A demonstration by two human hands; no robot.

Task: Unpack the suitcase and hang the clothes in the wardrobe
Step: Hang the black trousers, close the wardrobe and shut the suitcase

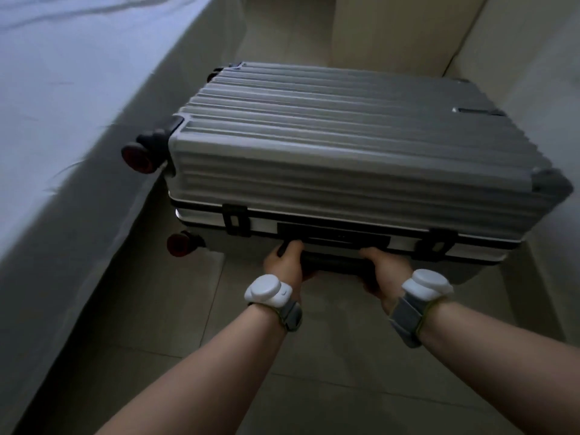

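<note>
**Suitcase held by its side handle, both hands gripping**

Suitcase [345, 146], grey and hard-shelled with ribbed panels, lies with its broad face up over the tiled floor [188, 324], in the narrow gap between the bed [62, 105] on the left and a pale panel [533, 58] on the right. Whether it rests fully on the tiles cannot be told. Its two halves are closed together, and two dark latches [235, 219] [436, 243] sit across the seam on the near side. Dark wheels [141, 158] [179, 244] stick out at the left end, close to the bed's hanging sheet.

Between the latches runs a black side handle [332, 265]. The left hand [287, 262] curls its fingers round the handle's left end, and the right hand [384, 271] grasps its right end, the thumb side towards the camera. Both forearms reach forward from the bottom of the view. Each wrist carries a round white sensor [268, 291] [428, 284] on a grey strap.

The bed is covered in a pale sheet with soft creases. The picture is slightly blurred, so small details on the suitcase's lock panel cannot be read.
</note>
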